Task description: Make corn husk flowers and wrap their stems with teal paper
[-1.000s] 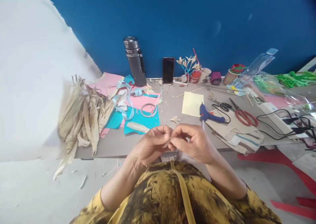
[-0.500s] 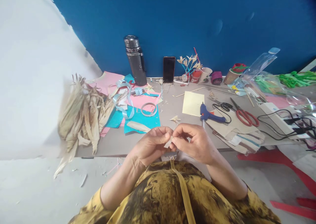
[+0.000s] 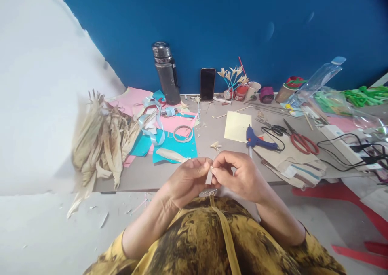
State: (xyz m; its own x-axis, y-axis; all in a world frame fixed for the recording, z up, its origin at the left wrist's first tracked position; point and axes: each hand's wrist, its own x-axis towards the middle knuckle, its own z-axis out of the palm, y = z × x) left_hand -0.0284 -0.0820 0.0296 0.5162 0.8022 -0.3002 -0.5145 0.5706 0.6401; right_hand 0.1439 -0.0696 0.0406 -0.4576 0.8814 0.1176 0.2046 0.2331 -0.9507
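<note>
Between both hands, close to my body at the table's front edge, is a small pale strip of corn husk (image 3: pixel 209 178). My left hand (image 3: pixel 190 177) pinches it with thumb and fingers. My right hand (image 3: pixel 236 174) meets the left at the fingertips, its thumb and index finger closed on the strip's upper end. The fingers hide that end. Just beyond the hands lies a small husk flower (image 3: pixel 215 145). A longer piece of husk (image 3: pixel 172 155) rests on blue paper (image 3: pixel 190 145) to the left.
A heap of dried husks (image 3: pixel 104 141) covers the left end. A glue gun (image 3: pixel 259 140), red-handled scissors (image 3: pixel 303 141) and gloves (image 3: pixel 291 166) lie at right, near a power strip (image 3: pixel 339 145) with cables. Behind stand a thermos (image 3: pixel 166 75), a phone (image 3: pixel 207 84) and husk flowers (image 3: pixel 233 77).
The husk strip between my fingers has turned and now hangs more upright, with more of it showing. Both hands stay nearly in place.
</note>
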